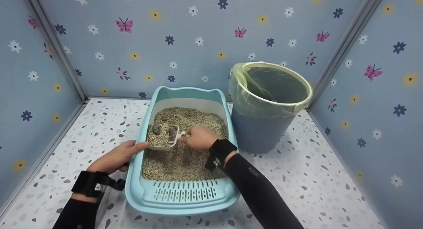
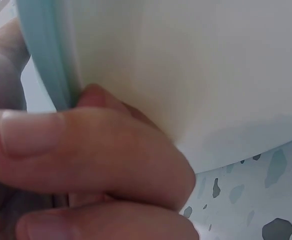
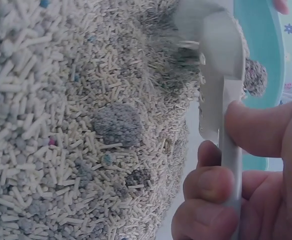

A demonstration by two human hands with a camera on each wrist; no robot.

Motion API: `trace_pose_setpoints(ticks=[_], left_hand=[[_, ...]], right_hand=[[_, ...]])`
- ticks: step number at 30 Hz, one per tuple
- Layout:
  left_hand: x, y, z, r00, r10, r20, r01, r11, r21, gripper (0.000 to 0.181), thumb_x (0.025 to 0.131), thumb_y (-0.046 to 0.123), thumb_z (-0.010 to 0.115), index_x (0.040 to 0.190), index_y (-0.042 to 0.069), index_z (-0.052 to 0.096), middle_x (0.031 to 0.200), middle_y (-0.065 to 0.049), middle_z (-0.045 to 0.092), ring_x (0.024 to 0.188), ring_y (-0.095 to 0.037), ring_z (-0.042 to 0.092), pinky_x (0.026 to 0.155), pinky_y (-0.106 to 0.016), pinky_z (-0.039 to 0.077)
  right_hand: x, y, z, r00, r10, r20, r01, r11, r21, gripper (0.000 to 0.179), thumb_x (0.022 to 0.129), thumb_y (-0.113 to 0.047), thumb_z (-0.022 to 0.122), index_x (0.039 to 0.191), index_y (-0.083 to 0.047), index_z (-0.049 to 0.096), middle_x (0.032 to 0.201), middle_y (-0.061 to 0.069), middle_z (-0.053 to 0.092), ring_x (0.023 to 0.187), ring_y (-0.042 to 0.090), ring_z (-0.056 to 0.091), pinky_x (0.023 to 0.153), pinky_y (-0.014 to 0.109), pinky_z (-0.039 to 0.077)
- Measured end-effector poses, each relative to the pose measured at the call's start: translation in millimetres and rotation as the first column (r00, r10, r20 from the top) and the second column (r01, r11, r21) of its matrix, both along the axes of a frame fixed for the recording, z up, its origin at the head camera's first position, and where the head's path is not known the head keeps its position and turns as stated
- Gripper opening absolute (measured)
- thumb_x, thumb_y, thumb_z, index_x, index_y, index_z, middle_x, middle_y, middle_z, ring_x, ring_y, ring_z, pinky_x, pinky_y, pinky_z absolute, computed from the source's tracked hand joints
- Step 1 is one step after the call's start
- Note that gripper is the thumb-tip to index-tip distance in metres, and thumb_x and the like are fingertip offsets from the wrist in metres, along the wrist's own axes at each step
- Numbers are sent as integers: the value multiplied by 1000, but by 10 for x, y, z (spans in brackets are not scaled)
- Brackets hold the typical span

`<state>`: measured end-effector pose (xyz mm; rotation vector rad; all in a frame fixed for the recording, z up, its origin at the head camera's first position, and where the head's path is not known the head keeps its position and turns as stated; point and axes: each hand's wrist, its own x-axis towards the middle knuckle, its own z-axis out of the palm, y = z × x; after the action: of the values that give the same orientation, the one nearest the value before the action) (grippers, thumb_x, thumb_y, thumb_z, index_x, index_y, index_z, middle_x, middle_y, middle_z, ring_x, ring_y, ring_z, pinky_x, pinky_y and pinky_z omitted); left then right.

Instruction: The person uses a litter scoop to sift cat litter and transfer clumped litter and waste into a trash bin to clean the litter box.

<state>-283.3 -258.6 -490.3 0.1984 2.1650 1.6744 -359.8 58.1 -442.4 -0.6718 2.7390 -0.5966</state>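
Observation:
A light blue litter box (image 1: 181, 207) is filled with pale pellet litter (image 1: 172, 171). My right hand (image 1: 202, 138) grips the handle of a white litter scoop (image 1: 162, 148), held over the left part of the box and heaped with litter and dark clumps. Litter falls in a blur from the slotted scoop in the right wrist view. A grey clump (image 3: 118, 124) lies on the litter below. My left hand (image 1: 114, 156) grips the box's left rim, thumb over the top; in the left wrist view its curled fingers (image 2: 106, 150) are against the outside wall.
Right of the box stands a grey-blue trash bin (image 1: 261, 133), lined with a yellowish bag (image 1: 244, 98) under a cream ring. Patterned blue panels (image 1: 198, 27) enclose the back and both sides. The speckled tabletop (image 1: 99, 126) lies beneath everything.

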Motion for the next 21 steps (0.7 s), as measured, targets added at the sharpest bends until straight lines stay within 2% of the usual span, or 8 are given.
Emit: trace_pose_setpoints(ticks=[3,6,7,9,10,13,16,21], left_hand=[[-12,-7,2,1000,-9,-3,9,1000,4,63,117,52,54,134,-8,49,74,-3,63,47,-5,30,43,-21,29],[-25,-15,-1,1000,-24,-11,24,1000,16,61,117,50,54,132,-8,50,72,-1,61,46,-5,30,43,-21,28],[-26,-16,-2,999,-29,-14,29,999,21,59,118,50,54,129,-8,50,70,0,58,46,-5,30,43,-21,28],[-30,-22,-6,999,-34,-22,35,999,28,56,118,48,54,124,-7,49,68,2,55,46,-4,30,43,-21,28],[-33,-24,-7,999,-35,-24,36,999,29,55,118,48,54,123,-7,49,67,3,52,46,-4,30,43,-21,28],[-33,-33,-12,999,-27,-22,27,999,27,56,118,48,54,121,-7,49,67,4,50,46,-5,30,43,-21,28],[-28,-35,-17,1000,-22,-13,22,999,23,56,118,49,54,122,-7,49,67,3,50,46,-5,30,43,-22,27],[-17,-19,-10,1000,-19,-14,19,1000,22,55,117,50,55,119,-5,50,68,4,50,47,-6,30,44,-21,28]], right_hand=[[-5,3,13,1000,-15,-22,15,1000,-6,51,113,-55,61,78,-19,56,68,-6,43,57,12,40,59,33,39],[5,6,36,998,-36,-59,36,999,9,50,113,-56,59,90,-14,70,78,-1,60,66,16,54,69,36,51],[13,5,48,997,-46,-68,47,999,14,49,113,-56,59,98,-13,75,86,1,68,73,17,60,75,38,55],[22,0,68,995,-71,-75,72,997,11,48,113,-56,60,107,-13,79,99,4,74,83,21,68,85,43,60],[22,-3,74,994,-83,-78,84,996,5,47,113,-57,61,106,-14,78,100,4,75,84,22,68,84,43,60],[19,-10,89,989,-118,-87,116,993,-21,46,111,-58,63,87,-18,69,82,-2,66,72,18,62,71,39,55],[10,-5,93,985,-146,-95,142,989,-44,54,110,-59,64,73,-21,54,66,-6,47,58,15,47,58,35,43],[11,36,118,978,-175,-114,168,983,-73,58,109,-60,65,69,-22,47,62,-9,40,53,12,39,54,32,36]])
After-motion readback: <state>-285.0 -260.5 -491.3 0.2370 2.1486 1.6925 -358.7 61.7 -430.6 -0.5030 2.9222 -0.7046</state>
